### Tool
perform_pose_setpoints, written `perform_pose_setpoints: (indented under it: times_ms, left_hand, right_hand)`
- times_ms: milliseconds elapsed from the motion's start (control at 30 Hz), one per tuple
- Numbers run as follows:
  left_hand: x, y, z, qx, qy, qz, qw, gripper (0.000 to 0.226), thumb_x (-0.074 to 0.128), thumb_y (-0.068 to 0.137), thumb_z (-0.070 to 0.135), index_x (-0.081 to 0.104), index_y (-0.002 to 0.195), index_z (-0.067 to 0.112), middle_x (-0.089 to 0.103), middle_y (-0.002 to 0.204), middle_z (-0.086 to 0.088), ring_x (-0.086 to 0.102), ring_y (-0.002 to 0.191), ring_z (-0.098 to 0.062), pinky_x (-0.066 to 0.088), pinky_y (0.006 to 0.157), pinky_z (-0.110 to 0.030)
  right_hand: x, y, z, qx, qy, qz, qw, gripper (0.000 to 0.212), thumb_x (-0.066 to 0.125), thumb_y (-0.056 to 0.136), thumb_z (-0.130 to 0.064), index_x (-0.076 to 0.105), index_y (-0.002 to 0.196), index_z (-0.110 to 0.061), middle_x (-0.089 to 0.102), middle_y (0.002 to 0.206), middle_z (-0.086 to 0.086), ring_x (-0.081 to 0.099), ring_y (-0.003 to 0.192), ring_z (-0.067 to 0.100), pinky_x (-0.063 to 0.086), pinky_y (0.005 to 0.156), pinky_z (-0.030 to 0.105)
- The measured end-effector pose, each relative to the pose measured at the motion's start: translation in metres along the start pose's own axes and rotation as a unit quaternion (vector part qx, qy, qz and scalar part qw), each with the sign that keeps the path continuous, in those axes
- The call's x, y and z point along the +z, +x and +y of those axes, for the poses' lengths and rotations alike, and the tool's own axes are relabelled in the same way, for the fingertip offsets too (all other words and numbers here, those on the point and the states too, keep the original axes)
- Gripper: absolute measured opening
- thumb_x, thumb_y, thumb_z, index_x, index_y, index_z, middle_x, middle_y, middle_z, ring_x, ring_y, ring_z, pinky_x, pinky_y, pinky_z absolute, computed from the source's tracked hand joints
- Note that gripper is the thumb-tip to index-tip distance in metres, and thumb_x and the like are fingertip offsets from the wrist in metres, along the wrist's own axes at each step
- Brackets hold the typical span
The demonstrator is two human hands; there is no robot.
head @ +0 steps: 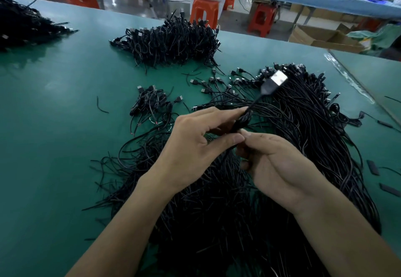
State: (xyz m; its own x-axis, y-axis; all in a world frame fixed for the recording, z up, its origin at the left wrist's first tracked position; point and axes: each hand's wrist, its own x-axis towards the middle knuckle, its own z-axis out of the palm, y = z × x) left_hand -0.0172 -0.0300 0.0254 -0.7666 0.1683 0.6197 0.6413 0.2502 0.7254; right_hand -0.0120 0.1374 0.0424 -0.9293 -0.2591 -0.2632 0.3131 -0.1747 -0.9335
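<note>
Head view: I have one USB cable [244,119] lifted clear of the green table [65,103], just above the centre of the frame, so that its wire does not snag on the loose heap of cables [303,129] spread under my wrists from 6 o'clock round to 2 o'clock. My left hand [193,146] pinches the wound part of the wire between thumb and fingers, which I judge holds the turns together. My right hand [275,166] comes in from 4 o'clock with its fingers curled narrow and its thumb tip meeting my left thumb; it seems to grip the lower run of the same cable, though the fingers hide exactly how. The plug [278,78] sticks out toward 1 o'clock, away from both hands and blurred, probably left free so the winding stops short of it. A small pile of wound cables [152,105] lies at 10 o'clock, near my left hand, which looks like the handy spot for finished ones. A larger pile [173,42] sits at 12 o'clock, another [21,24] at the far edge around 10 o'clock, well apart. Short black pieces [373,167] lie at 3 o'clock beside the heap.
</note>
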Motion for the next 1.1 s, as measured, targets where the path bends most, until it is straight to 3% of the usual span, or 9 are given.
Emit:
perform_pose_setpoints:
  times_ms: [133, 200, 333, 500, 600, 700, 900, 1000, 1100]
  left_hand:
    - [0.001, 0.001, -0.003, -0.047, -0.018, 0.008, 0.999, 0.038, 0.074, 0.089, 0.016, 0.066, 0.125, 0.024, 0.070, 0.095, 0.016, 0.069, 0.089, -0.008, 0.054, 0.077, -0.018]
    - [-0.002, 0.006, -0.007, -0.114, -0.025, 0.050, 0.992, 0.035, 0.075, 0.087, 0.017, 0.066, 0.117, 0.032, 0.073, 0.088, 0.013, 0.071, 0.080, -0.007, 0.055, 0.070, -0.017]
    - [-0.031, 0.028, -0.036, -0.258, -0.086, 0.190, 0.943, 0.028, 0.077, 0.084, 0.015, 0.061, 0.103, 0.029, 0.076, 0.081, 0.008, 0.074, 0.069, -0.014, 0.057, 0.059, -0.020]
    - [-0.061, 0.043, -0.094, -0.299, 0.155, 0.208, 0.918, 0.029, 0.078, 0.087, 0.023, 0.062, 0.111, 0.026, 0.068, 0.074, 0.010, 0.067, 0.069, -0.005, 0.057, 0.075, -0.031]
    - [-0.067, 0.047, -0.116, -0.312, 0.246, 0.203, 0.895, 0.033, 0.074, 0.090, 0.022, 0.064, 0.121, 0.017, 0.065, 0.084, 0.008, 0.063, 0.076, -0.008, 0.056, 0.088, -0.037]
    - [-0.066, 0.048, -0.126, -0.340, 0.321, 0.141, 0.873, 0.033, 0.069, 0.094, 0.027, 0.065, 0.125, 0.016, 0.065, 0.118, -0.009, 0.064, 0.099, -0.024, 0.055, 0.092, -0.043]
    - [-0.050, 0.043, -0.118, -0.377, 0.405, 0.048, 0.832, 0.042, 0.065, 0.094, 0.036, 0.061, 0.132, 0.020, 0.049, 0.134, -0.011, 0.049, 0.120, -0.031, 0.049, 0.090, -0.047]
    - [-0.039, 0.037, -0.108, -0.322, 0.412, 0.050, 0.851, 0.036, 0.064, 0.093, 0.034, 0.064, 0.127, 0.021, 0.052, 0.131, -0.008, 0.048, 0.120, -0.029, 0.047, 0.096, -0.046]
    - [-0.026, 0.035, -0.097, -0.269, 0.372, 0.054, 0.887, 0.025, 0.064, 0.094, 0.030, 0.068, 0.117, 0.022, 0.058, 0.124, -0.005, 0.050, 0.118, -0.027, 0.042, 0.095, -0.036]
  right_hand:
    - [-0.007, 0.003, -0.002, 0.021, 0.002, -0.020, 1.000, 0.020, 0.061, 0.080, -0.026, 0.065, 0.094, -0.012, 0.060, 0.076, -0.005, 0.053, 0.068, 0.007, 0.036, 0.062, 0.025]
    - [-0.015, 0.009, -0.001, 0.006, -0.020, 0.025, 0.999, 0.017, 0.063, 0.081, -0.032, 0.065, 0.088, -0.017, 0.063, 0.077, -0.005, 0.058, 0.068, 0.008, 0.039, 0.062, 0.025]
    - [-0.045, 0.021, 0.011, -0.022, -0.116, 0.142, 0.983, 0.013, 0.053, 0.101, -0.016, 0.061, 0.091, -0.016, 0.066, 0.079, -0.002, 0.064, 0.064, 0.008, 0.044, 0.061, 0.024]
    - [-0.081, 0.032, 0.036, -0.034, -0.508, 0.179, 0.842, 0.013, 0.054, 0.101, -0.017, 0.062, 0.110, -0.019, 0.064, 0.099, -0.006, 0.061, 0.086, 0.007, 0.043, 0.069, 0.017]
    - [-0.081, 0.041, 0.047, -0.016, -0.595, 0.152, 0.789, 0.031, 0.053, 0.101, -0.022, 0.057, 0.131, -0.014, 0.060, 0.122, 0.003, 0.057, 0.106, 0.017, 0.049, 0.092, 0.031]
    - [-0.069, 0.054, 0.049, 0.003, -0.638, 0.149, 0.755, 0.037, 0.050, 0.102, -0.029, 0.050, 0.137, -0.015, 0.056, 0.129, 0.004, 0.058, 0.110, 0.023, 0.051, 0.089, 0.039]
    - [-0.052, 0.076, 0.045, 0.050, -0.687, 0.217, 0.692, 0.021, 0.044, 0.103, -0.026, 0.051, 0.118, -0.014, 0.055, 0.115, 0.008, 0.057, 0.088, 0.028, 0.042, 0.070, 0.036]
    - [-0.049, 0.083, 0.039, 0.082, -0.700, 0.215, 0.676, 0.006, 0.049, 0.098, -0.014, 0.045, 0.097, -0.011, 0.049, 0.096, 0.006, 0.052, 0.079, 0.026, 0.040, 0.064, 0.035]
    - [-0.047, 0.091, 0.035, 0.104, -0.696, 0.193, 0.684, 0.026, 0.049, 0.094, -0.003, 0.033, 0.076, -0.013, 0.040, 0.081, 0.004, 0.043, 0.063, 0.020, 0.030, 0.051, 0.030]
